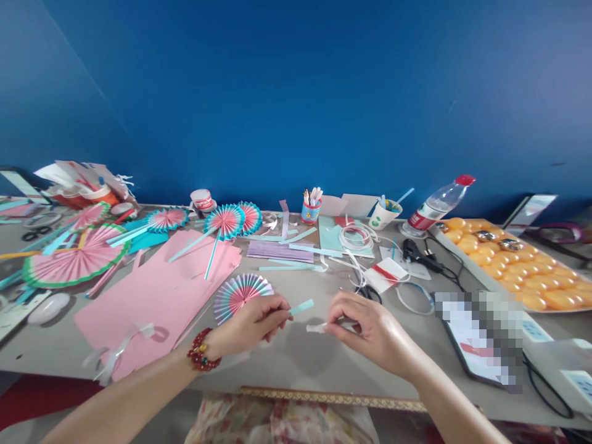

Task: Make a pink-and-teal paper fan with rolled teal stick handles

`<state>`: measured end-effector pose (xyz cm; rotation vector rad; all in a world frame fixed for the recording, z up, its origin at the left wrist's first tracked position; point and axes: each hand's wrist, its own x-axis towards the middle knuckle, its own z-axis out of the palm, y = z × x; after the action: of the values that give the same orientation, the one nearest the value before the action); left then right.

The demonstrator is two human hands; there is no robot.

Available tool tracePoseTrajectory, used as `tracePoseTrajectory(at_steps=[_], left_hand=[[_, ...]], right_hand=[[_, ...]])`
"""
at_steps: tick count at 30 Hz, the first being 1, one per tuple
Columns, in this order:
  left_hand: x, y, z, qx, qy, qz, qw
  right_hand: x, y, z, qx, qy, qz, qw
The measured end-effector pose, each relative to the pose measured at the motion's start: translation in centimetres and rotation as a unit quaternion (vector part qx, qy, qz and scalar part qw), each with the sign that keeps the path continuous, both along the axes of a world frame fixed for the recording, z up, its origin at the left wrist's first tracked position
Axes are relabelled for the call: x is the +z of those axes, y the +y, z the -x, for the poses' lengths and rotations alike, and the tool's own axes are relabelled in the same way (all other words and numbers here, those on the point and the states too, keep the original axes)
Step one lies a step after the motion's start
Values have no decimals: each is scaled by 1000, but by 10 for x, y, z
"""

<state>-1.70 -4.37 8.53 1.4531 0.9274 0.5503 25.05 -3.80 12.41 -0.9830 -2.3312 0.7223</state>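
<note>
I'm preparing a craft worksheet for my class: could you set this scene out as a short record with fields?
Left hand: holds a pale green strip
Worn on left: red-beaded bracelet
Right hand: holds a small white piece, material unclear
Beyond left hand: pleated fan, partly hidden
Left side: pink sheets
Right side: phone, partly pixelated
Back: pen holder, red-capped bottle
Background: blue wall

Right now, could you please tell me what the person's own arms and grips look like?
The left forearm and right forearm are bare, with no sleeves in view. On the left one is a bracelet of dark red beads in several rows, a yellow one among them; none shows on the right. The left grip and right grip wear no gloves.
</note>
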Motion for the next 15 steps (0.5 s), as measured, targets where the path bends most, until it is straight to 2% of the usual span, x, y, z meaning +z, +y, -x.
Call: tracePoseTrajectory(at_steps=[2,8,15], left_hand=[[4,-1,-3,-2,35,-32,999],[11,-2,-10,-17,103,-64,993],[20,0,-13,-34,114,-92,989]], right_hand=[[2,0,2,0,-4,-8,1000],[3,2,8,-21,-39,-30,999],[3,6,12,-20,-41,-37,998]])
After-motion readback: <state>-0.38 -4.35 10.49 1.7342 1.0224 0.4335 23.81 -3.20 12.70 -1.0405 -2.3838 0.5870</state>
